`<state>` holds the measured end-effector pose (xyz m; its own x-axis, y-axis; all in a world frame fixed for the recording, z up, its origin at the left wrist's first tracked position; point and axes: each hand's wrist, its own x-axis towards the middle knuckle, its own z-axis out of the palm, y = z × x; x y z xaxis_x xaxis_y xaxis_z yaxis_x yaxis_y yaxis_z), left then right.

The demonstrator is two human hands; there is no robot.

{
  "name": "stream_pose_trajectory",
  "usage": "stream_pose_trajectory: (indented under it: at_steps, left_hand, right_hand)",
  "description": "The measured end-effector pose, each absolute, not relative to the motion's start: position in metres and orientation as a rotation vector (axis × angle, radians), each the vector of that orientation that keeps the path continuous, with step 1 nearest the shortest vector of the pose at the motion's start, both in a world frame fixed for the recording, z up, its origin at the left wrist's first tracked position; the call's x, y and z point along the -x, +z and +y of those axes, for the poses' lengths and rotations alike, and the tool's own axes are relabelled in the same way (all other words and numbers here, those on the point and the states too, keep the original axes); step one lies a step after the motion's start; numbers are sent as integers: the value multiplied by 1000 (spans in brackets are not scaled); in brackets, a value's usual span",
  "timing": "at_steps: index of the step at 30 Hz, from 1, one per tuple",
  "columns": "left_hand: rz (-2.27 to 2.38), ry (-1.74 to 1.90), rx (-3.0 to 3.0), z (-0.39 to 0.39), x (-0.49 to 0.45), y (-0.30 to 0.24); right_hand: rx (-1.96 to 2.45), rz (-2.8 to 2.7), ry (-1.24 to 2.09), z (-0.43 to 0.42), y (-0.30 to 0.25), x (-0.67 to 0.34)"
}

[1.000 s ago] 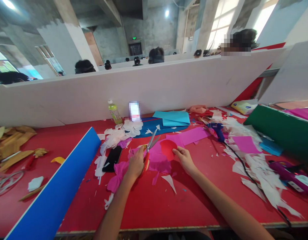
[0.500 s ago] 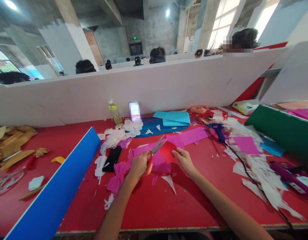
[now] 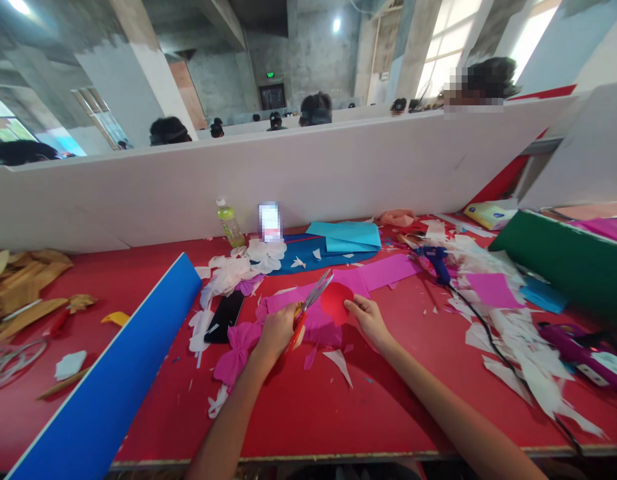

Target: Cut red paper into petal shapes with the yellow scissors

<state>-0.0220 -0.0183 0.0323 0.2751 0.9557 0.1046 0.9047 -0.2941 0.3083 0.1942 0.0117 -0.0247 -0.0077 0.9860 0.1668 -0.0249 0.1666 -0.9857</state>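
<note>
My left hand [image 3: 279, 327] is closed around the orange-red handles of a pair of scissors [image 3: 315, 292], whose blades point up and to the right. The blades lie nearly together against the left edge of a red rounded paper piece [image 3: 337, 303]. Between thumb and fingers, my right hand [image 3: 367, 319] pinches that red paper by its right edge. Beneath both hands lies magenta crepe paper [image 3: 323, 327]. A gathered magenta piece [image 3: 237, 350] is beside my left wrist, and a white scrap [image 3: 339, 367] lies just below the hands.
A blue divider board [image 3: 123, 360] stands at the left, a green one [image 3: 563, 267] at the right. A glue gun [image 3: 435, 260] with a black cord, white paper scraps [image 3: 523, 340], a black phone [image 3: 225, 317], a bottle [image 3: 230, 223] and a lit phone [image 3: 271, 222] are around. People sit beyond the white partition [image 3: 308, 170].
The scissor blades, spread a little apart before, have come closer together at the red paper's edge. Both hands keep nearly the same place and hold.
</note>
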Motion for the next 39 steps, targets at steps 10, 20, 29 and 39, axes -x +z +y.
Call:
stream_pose_trajectory:
  at_steps: [10,20,29,39]
  left_hand:
    - [1876,229,-2340,-12,32,42]
    - [1715,456,-2449,-7,38,30]
    - [1751,317,-2423,-12,35,39]
    - [1746,288,-2387,-12,35,41]
  right_hand:
    - [1085,-1327,1096,15,-20,-197]
    - [1093,-1416,1085,13,-17,-195]
    - [1095,-1514,1072,12,-17,-194]
    - [1095,-1546,1058,12,-16,-195]
